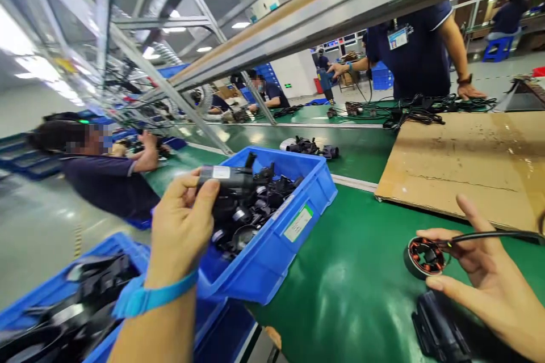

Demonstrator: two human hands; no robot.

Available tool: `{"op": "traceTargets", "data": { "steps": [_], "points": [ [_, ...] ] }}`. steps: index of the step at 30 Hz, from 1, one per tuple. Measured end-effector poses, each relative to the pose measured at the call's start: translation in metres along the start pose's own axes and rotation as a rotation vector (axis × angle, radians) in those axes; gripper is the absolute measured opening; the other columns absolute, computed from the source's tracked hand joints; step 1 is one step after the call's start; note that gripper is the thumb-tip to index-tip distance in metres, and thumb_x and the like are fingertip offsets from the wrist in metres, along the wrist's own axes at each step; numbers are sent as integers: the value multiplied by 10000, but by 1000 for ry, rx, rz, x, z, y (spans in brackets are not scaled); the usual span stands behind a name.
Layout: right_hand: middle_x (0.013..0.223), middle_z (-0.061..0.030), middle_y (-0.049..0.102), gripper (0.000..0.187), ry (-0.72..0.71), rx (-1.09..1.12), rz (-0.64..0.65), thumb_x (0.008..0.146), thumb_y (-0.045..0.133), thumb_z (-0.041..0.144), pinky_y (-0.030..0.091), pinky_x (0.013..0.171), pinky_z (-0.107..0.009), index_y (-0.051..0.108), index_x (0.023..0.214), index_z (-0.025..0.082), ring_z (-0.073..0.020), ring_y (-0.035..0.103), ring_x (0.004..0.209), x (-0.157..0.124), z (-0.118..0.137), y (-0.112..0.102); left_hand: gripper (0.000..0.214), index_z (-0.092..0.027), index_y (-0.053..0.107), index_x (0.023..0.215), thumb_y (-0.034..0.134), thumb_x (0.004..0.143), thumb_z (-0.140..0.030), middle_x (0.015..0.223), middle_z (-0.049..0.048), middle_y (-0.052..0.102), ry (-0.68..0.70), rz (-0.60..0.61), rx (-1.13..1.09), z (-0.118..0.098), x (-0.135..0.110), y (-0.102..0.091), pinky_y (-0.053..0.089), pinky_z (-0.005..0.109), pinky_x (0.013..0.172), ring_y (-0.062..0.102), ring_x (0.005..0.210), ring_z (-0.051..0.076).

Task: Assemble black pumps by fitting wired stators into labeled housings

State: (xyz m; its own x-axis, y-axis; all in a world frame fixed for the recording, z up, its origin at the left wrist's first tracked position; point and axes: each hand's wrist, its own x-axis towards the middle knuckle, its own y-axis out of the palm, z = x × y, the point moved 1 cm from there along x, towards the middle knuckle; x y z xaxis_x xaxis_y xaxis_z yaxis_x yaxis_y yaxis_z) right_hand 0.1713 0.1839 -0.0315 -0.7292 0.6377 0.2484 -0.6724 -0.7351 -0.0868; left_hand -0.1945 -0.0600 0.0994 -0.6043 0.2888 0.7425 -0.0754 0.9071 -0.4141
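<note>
The left grip (181, 227) is clasped round a black plastic housing (227, 178), thumb against its near side, over the near part of a blue bin (259, 278) filled with dark parts. The housing looks stiff and fairly light, its smooth skin perhaps a little slippery; the plain barrel seems the best place to hold.

The right grip (489, 272) pinches a metal ring (424, 261) with coils inside — thumb below, finger above — over the green counter (340, 272), near a black case (438, 329). The ring is probably dense for its size and rigid, but its windings look delicate: hold it by the outer rim, not by the bendy cable (498, 235).
</note>
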Motion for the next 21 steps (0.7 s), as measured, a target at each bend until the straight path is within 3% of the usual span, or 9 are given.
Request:
{"op": "traceTargets", "data": {
  "steps": [2, 5, 8, 11, 13, 16, 21],
  "points": [
    [1257, -82, 692, 998, 21, 45, -15, 890, 776, 393, 417, 1122, -530, 99, 1624, 393, -247, 673, 1147, 0, 7, -1, 438, -205, 507, 891, 707, 844, -592, 1226, 46, 680, -46, 93, -253, -18, -26, 31, 519, 413, 1008, 670, 1105, 240],
    [1263, -81, 682, 999, -9, 82, -21, 887, 786, 366, 439, 1112, -519, 108, 1620, 405, -233, 682, 1110, 1, 11, -5, 477, -227, 451, 970, 853, 743, -349, 1230, 97, 683, -166, 481, -665, -55, -72, 93, 519, 399, 991, 665, 1144, 246],
    [1266, -77, 676, 992, -58, 83, -45, 892, 785, 330, 494, 1079, -447, 117, 1621, 404, -214, 684, 1100, 6, 12, -11, 661, -247, 395, 1134, 874, 681, -217, 1215, 103, 671, -166, 863, -760, -87, -109, 151, 502, 409, 987, 671, 1112, 241],
    [1243, -65, 683, 987, -103, 94, -65, 898, 783, 306, 523, 1052, -376, 119, 1621, 403, -198, 687, 1095, 13, 14, -15, 864, -240, 381, 1271, 905, 585, -201, 1214, 97, 629, 4, 1115, -747, -103, -129, 191, 504, 399, 961, 661, 1088, 250],
    [1237, -61, 684, 987, -100, 110, -67, 901, 781, 305, 529, 1045, -357, 113, 1621, 405, -200, 680, 1116, 17, 13, -15, 1049, -246, 314, 1433, 906, 568, -222, 1166, 75, 633, 117, 1220, -740, -107, -135, 207, 501, 408, 969, 657, 1086, 261],
    [1232, -60, 683, 983, -65, 115, -54, 905, 779, 318, 532, 1042, -359, 111, 1621, 404, -199, 681, 1113, 22, 6, -12, 1273, -270, 103, 1590, 895, 593, -259, 1113, 51, 652, 162, 1267, -730, -105, -139, 220, 487, 434, 995, 667, 1082, 280],
    [1207, -65, 689, 1013, -20, 73, -24, 888, 797, 338, 544, 1035, -399, 103, 1624, 394, -213, 694, 1091, 25, -10, -9, 1305, -255, 22, 1620, 875, 633, -260, 1195, 98, 647, 161, 1278, -844, -100, -143, 222, 386, 501, 1142, 499, 1388, 343]
  ]
}}
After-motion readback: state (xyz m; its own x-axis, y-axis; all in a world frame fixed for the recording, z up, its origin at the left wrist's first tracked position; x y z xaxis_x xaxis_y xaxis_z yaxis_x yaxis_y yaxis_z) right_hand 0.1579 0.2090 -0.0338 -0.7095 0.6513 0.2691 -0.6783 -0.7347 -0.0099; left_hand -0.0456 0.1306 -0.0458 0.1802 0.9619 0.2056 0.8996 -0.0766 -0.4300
